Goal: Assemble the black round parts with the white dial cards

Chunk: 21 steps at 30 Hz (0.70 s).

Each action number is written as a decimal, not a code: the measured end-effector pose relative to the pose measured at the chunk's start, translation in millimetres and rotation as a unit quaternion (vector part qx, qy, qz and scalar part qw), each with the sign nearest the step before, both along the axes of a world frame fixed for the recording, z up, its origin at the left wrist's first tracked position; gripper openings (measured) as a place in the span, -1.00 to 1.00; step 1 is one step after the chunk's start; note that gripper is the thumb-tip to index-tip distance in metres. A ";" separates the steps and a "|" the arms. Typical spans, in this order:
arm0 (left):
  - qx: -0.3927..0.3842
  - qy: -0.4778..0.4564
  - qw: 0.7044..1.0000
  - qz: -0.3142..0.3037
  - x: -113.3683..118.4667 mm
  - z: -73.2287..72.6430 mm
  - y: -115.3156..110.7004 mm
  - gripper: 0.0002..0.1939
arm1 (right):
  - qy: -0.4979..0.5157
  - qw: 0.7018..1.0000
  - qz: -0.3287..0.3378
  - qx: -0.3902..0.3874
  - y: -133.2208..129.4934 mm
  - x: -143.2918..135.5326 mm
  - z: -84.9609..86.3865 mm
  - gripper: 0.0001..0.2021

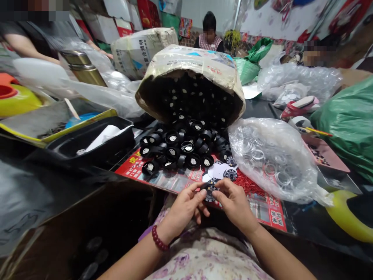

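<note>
Over my lap, at the table's front edge, my left hand [189,202] and my right hand [234,200] meet around a small round black watch dial [210,193] with pale markings. The thumb and fingers of each hand pinch it from opposite sides. What sits beneath the dial is mostly hidden by my fingers. Just beyond lie white paper discs [217,170] and another black dial [231,174]. Behind them is a heap of round black cases [172,151], many with a pale piece inside, spilling from a large open sack [198,58].
At right is a clear plastic bag [271,159] of shiny rings beside red shreds [253,186] and a pink tray [326,153]. A black tray [90,146] stands left, near a gold flask [83,68]. An open cardboard box [37,237] is low at left. Other people sit around the table.
</note>
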<state>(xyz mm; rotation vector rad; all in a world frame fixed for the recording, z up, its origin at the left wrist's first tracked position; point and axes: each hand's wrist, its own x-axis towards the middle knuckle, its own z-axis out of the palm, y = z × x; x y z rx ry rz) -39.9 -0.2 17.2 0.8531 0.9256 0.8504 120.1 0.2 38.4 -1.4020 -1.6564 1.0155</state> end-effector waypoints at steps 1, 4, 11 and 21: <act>0.004 0.003 1.000 0.000 0.5 -0.8 -1.8 -0.62 | -0.003 1.000 -0.005 0.003 -0.3 -2.0 -1.7 -0.96; 0.000 -0.010 1.000 0.003 2.9 -3.2 -5.3 -0.66 | 0.015 0.999 -0.029 0.003 -2.7 -5.0 -6.0 -0.92; -0.060 -0.109 0.992 0.007 10.3 -3.8 -7.8 -0.66 | 0.211 0.969 -0.112 -0.066 -8.2 -0.5 -7.6 -0.86; -0.133 -0.153 0.978 0.049 5.7 -8.0 -6.2 -0.82 | 0.278 0.944 -0.156 -0.087 -5.8 10.5 -9.5 -0.82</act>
